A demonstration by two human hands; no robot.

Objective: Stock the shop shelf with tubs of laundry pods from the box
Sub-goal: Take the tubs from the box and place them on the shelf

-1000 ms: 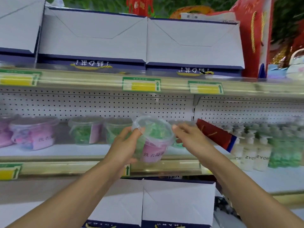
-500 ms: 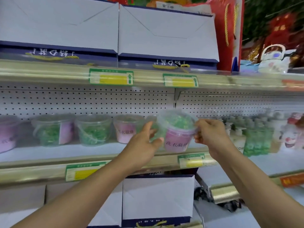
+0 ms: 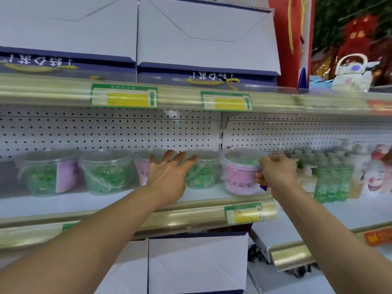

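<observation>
Clear tub (image 3: 240,170) upright on shelf (image 3: 203,201), pink label forward, right hand (image 3: 275,175) gripping

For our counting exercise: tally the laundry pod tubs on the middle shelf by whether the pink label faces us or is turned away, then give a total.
Pink label facing us: 2, the tub gripped by the right hand and the tub behind the left hand.
Label turned aside or hidden: 3.
Total: 5

The pink label of the tub (image 3: 240,170) at the right end of the row reads 洗衣凝珠; the tub (image 3: 146,166) behind the spread hand shows only a fragment, 衣, the rest hidden. The navy boxes (image 3: 209,78) on the upper shelf carry white characters upside down and illegible; the green-and-yellow price tags (image 3: 124,96) show an upward arrow, their print too blurred to read.
</observation>
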